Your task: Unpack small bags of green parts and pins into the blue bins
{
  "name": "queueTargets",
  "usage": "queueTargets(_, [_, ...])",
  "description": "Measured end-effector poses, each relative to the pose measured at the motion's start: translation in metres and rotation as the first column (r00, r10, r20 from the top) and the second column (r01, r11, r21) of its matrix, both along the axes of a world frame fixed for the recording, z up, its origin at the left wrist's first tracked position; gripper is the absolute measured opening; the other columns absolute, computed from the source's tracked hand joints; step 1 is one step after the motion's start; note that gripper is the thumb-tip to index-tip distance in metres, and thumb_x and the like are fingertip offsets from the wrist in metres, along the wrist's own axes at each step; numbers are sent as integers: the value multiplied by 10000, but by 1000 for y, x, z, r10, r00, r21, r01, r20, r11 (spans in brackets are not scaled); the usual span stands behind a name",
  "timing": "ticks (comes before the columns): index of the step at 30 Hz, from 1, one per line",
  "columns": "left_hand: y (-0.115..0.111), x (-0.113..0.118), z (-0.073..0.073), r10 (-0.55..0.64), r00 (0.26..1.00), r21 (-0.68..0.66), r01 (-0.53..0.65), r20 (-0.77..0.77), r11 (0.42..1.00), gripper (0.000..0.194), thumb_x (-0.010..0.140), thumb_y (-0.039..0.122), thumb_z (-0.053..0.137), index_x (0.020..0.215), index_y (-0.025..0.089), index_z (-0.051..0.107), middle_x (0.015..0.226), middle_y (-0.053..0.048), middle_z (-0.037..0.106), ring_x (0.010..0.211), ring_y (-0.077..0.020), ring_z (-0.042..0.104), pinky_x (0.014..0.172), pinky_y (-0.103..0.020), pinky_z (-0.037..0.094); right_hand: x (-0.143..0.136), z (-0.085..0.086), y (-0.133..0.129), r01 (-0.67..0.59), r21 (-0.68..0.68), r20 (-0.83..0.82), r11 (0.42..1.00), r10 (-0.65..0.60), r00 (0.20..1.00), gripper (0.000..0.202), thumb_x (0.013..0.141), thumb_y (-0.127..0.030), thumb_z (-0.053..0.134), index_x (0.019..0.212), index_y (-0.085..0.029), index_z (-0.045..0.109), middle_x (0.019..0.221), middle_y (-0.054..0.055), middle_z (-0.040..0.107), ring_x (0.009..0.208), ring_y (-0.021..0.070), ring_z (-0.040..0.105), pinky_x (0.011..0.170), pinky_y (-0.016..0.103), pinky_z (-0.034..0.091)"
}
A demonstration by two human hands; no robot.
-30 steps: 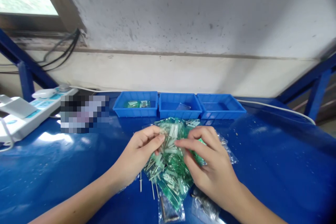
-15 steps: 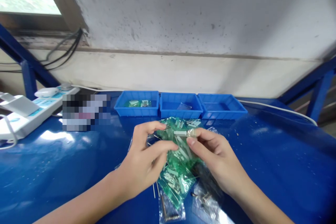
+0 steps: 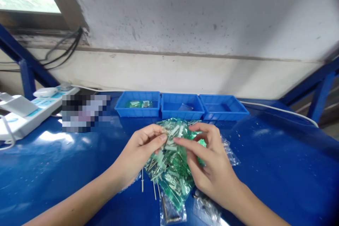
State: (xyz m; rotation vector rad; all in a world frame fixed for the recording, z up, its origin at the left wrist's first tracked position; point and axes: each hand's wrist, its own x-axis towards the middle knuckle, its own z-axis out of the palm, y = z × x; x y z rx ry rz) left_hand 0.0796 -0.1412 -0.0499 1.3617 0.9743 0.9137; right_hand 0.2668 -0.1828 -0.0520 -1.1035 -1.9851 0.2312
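Observation:
A heap of small green-tinted plastic bags [image 3: 173, 167] with metal screws and white plugs inside lies on the blue table [image 3: 265, 162]. My left hand [image 3: 137, 157] and my right hand [image 3: 209, 164] sit on top of the heap, fingertips nearly meeting. Both pinch the same small bag [image 3: 171, 137] at the top of the pile. A few loose screws [image 3: 148, 183] lie beside my left wrist.
Three blue trays stand in a row behind the heap: the left tray [image 3: 137, 110] holds green bags, the middle tray [image 3: 181, 110] one clear bag, the right tray [image 3: 224, 110] looks bare. A white power strip [image 3: 29, 111] lies far left. Clear bags [image 3: 206, 210] lie near my right wrist.
Half a second ago my hands held a bag lifted above the heap; now both hands are back down on the pile, fingertips together on a bag.

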Motion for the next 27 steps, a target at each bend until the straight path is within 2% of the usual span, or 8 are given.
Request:
queueTargets(6, [-2, -3, 3, 72, 996, 210, -60, -50, 976, 24, 850, 236, 578, 839, 228, 598, 627, 37, 496, 532, -78, 431, 480, -206, 366, 2, 14, 1, -65, -322, -228, 945, -10, 974, 176, 870, -238, 500, 962, -221, 649, 837, 26, 523, 770, 148, 516, 683, 321, 430])
queueTargets(8, [-4, -3, 4, 45, 997, 277, -24, -66, 960, 46, 856, 209, 560, 838, 229, 597, 681, 25, 529, 572, -87, 478, 499, -212, 392, 3, 14, 2, -102, -434, -315, 895, -45, 948, 262, 911, -342, 445, 857, -213, 666, 740, 12, 533, 665, 129, 490, 612, 297, 399])
queueTargets(11, [-5, -4, 3, -2, 988, 495, 78, -152, 865, 157, 855, 127, 515, 863, 243, 620, 904, -18, 576, 831, -143, 569, 673, -269, 468, 2, 8, 5, -181, -543, -499, 820, -141, 855, 398, 922, -433, 399, 719, -185, 635, 675, 12, 519, 629, 125, 463, 581, 286, 383])
queueTargets(15, [-6, -5, 1, 79, 938, 647, 169, -336, 744, 283, 848, 66, 466, 859, 280, 652, 1192, -25, 455, 1159, -204, 444, 872, -347, 431, 0, 5, 7, -305, -614, -597, 728, -176, 782, 308, 858, -425, 535, 670, -182, 564, 591, -33, 425, 552, 93, 384, 502, 234, 324])
queueTargets(17, [-6, -5, 1, 117, 913, 623, 168, -390, 764, 293, 859, 73, 449, 866, 287, 650, 1251, -20, 394, 1220, -212, 381, 923, -369, 402, -1, 6, 8, -301, -608, -589, 735, -163, 792, 243, 838, -391, 569, 708, -186, 559, 586, -46, 412, 534, 82, 366, 489, 221, 314])
queueTargets(22, [-4, -5, 3, 111, 907, 502, 120, -407, 857, 179, 871, 179, 487, 919, 269, 634, 1171, -44, 416, 1173, -220, 393, 959, -399, 357, -2, 6, 7, -190, -487, -578, 853, -151, 802, 117, 829, -296, 575, 921, -226, 559, 689, -37, 494, 595, 94, 469, 547, 229, 405])
queueTargets(24, [-3, -6, 4, 21, 929, 373, 127, -369, 919, 155, 886, 283, 491, 934, 250, 634, 1076, -52, 472, 1061, -214, 463, 892, -381, 389, 0, 5, 6, -114, -419, -527, 901, -139, 838, 78, 843, -247, 553, 919, -238, 568, 719, -30, 522, 616, 98, 492, 560, 236, 418])
queueTargets(27, [-3, -6, 6, -151, 972, 61, 164, -180, 984, 405, 932, 473, 336, 909, 194, 628, 877, -56, 554, 811, -172, 517, 731, -331, 424, 1, 5, 5, -50, -214, -398, 975, -41, 916, 170, 839, -137, 518, 939, -248, 597, 866, 2, 569, 776, 122, 553, 681, 275, 456])
